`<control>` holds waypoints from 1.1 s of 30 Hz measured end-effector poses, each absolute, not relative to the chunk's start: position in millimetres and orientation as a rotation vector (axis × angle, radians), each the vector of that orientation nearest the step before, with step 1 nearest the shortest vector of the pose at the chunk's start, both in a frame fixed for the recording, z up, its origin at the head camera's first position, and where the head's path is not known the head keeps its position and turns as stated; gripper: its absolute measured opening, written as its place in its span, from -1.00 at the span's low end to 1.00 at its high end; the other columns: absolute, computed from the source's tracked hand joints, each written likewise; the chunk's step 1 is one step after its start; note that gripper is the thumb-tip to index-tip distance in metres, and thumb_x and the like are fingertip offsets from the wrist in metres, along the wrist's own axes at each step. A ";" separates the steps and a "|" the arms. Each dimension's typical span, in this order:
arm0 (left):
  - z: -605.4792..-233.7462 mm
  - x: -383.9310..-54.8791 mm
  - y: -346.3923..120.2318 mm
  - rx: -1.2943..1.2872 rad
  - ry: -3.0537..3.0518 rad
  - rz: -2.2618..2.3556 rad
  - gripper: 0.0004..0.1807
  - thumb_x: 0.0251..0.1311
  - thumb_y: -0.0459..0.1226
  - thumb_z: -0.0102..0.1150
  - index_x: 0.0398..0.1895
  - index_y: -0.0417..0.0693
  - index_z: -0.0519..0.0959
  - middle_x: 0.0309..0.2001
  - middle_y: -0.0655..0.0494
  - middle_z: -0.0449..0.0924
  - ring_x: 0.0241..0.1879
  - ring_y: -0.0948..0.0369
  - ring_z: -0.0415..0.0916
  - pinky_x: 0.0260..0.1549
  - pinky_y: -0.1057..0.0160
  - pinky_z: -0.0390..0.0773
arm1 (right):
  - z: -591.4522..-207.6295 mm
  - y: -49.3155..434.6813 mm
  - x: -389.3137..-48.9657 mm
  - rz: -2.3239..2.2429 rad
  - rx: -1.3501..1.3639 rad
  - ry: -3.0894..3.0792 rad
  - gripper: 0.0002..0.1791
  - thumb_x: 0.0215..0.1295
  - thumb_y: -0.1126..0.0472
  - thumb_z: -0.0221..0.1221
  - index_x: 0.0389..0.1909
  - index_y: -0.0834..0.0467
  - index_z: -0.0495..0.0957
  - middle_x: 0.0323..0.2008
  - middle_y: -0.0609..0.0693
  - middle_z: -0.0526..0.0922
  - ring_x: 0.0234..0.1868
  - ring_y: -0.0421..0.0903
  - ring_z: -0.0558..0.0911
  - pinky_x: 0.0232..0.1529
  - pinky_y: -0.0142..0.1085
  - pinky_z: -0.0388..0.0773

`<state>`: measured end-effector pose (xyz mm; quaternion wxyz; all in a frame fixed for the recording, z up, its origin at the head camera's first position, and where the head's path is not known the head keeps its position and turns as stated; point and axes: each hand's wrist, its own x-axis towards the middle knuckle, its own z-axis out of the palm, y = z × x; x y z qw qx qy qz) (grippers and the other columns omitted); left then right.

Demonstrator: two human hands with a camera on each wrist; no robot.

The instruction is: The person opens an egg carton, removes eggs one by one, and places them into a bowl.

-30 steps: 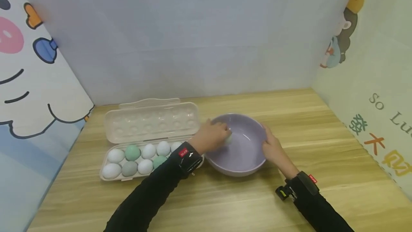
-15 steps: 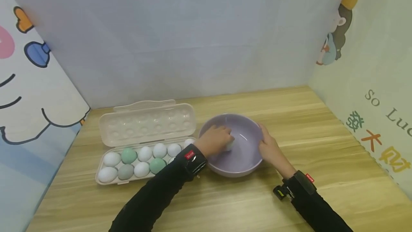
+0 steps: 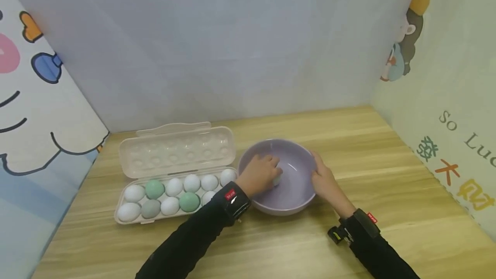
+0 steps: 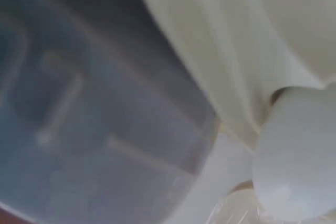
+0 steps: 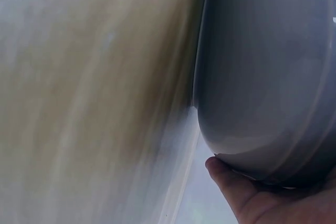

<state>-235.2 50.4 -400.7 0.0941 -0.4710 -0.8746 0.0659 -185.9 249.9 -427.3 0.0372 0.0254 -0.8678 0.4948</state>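
Note:
A round lilac bowl (image 3: 295, 186) stands on the wooden table, tilt not clear. My left hand (image 3: 258, 175) reaches over its left rim, fingers curled around a pale egg (image 3: 277, 180) inside the bowl; most of the egg is hidden by the fingers. On the bowl's right rim my right hand (image 3: 325, 181) grips the wall, and the right wrist view shows its thumb (image 5: 231, 182) against the bowl's outer side. Left of the bowl lies an egg carton (image 3: 182, 216) with its lid (image 3: 176, 152) folded back. White, green and grey eggs fill its visible hollows.
My left forearm (image 3: 193, 238) crosses in front of the carton's right end and hides part of it. A white egg (image 4: 296, 153) in the carton is close to the left wrist camera. Printed panels and a pale backdrop (image 3: 232, 55) border the wooden table (image 3: 387, 175).
The left hand has moved right and deeper into the bowl with the egg, then stayed nearly still. The right hand keeps its hold on the rim. The head view has shifted slightly.

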 end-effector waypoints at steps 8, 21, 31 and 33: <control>-367.1 -233.8 11.9 -1.280 -2.686 0.058 -0.47 0.03 0.04 0.15 0.07 0.06 0.38 -0.10 0.11 0.38 -0.04 0.15 0.29 -0.15 0.13 0.35 | -424.9 249.2 -186.0 1.507 0.060 -2.659 -0.36 0.17 0.45 -0.30 0.32 0.12 -0.05 0.23 0.38 0.13 0.08 0.36 0.31 -0.23 0.04 0.51; -371.0 -230.7 -76.6 -1.213 -2.782 -0.144 -0.60 -0.15 -0.26 0.32 -0.15 -0.05 0.50 -0.25 0.09 0.45 -0.24 0.10 0.39 -0.26 0.13 0.45 | -426.8 250.5 -182.3 1.458 0.094 -2.686 -0.36 0.15 0.45 -0.30 0.32 0.17 -0.06 0.24 0.39 0.10 0.12 0.37 0.26 -0.13 0.13 0.42; -390.4 -233.4 -65.4 -1.262 -2.702 -0.109 -0.64 -0.16 -0.37 0.25 -0.19 -0.06 0.49 -0.35 0.12 0.32 -0.36 0.19 0.34 -0.42 0.24 0.44 | -424.9 249.7 -181.6 1.488 0.112 -2.686 -0.34 0.15 0.47 -0.32 0.33 0.15 -0.08 0.26 0.37 0.07 0.14 0.38 0.23 -0.12 0.14 0.41; -392.5 -233.7 -65.6 -1.229 -2.736 -0.100 -0.64 -0.18 -0.34 0.28 -0.21 -0.05 0.50 -0.33 0.12 0.30 -0.32 0.18 0.34 -0.37 0.20 0.45 | -425.4 248.3 -181.7 1.496 0.114 -2.686 -0.34 0.15 0.47 -0.32 0.33 0.14 -0.07 0.26 0.36 0.07 0.14 0.38 0.23 -0.11 0.15 0.40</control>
